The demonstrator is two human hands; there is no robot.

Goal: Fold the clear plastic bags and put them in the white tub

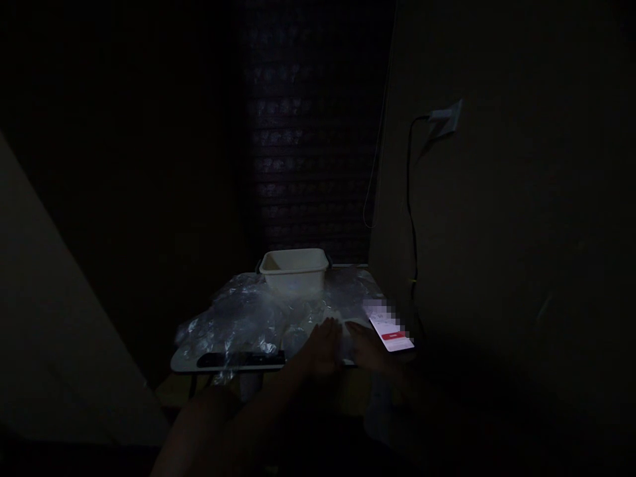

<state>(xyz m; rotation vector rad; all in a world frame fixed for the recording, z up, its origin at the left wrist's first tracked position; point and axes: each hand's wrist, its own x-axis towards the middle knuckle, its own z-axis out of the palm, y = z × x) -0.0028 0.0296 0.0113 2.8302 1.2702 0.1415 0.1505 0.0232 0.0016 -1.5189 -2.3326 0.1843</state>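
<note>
The scene is very dark. My left hand (322, 348) lies over clear plastic bags (248, 311) at the front of a small white table (181, 361), its fingers stretched forward and close together. Close on its right is my right hand (366, 346), with a finger reaching toward the left hand; its other fingers are hard to make out. A pale patch, seemingly plastic, shows between the two hands. Beyond them stands a white rectangular tub (295, 278) with dark side handles, plastic around its base.
A lit phone (391, 328) lies at the table's right edge, beside my right hand. A dark slot (238, 359) runs along the front edge. A black cord (410, 199) hangs from a wall outlet (450, 119) on the right. A dark blind (303, 132) covers the back.
</note>
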